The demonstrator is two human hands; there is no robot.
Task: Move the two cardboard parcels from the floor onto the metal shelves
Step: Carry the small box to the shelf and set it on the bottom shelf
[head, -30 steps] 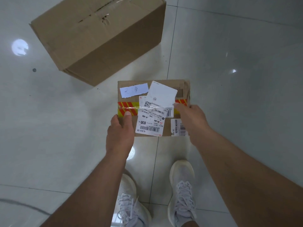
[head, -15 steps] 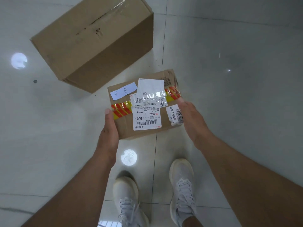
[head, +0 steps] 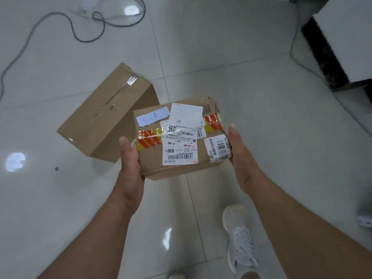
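A small cardboard parcel (head: 179,167) with white labels and red-yellow tape is up off the floor, held between both hands. My left hand (head: 128,164) presses its left side and my right hand (head: 240,158) presses its right side. A larger plain cardboard parcel (head: 104,115) lies on the white tiled floor behind and to the left of it, sealed with clear tape. No metal shelves are in view.
A dark cable (head: 86,27) loops across the floor at the upper left. A white block with a dark base (head: 342,47) stands at the upper right. My white shoe (head: 240,238) is below the right forearm. A thin cord (head: 302,61) runs past the block.
The small parcel has risen from the floor in both hands. The view has tilted up and away, so the large parcel now sits lower left and the cable and block have appeared.
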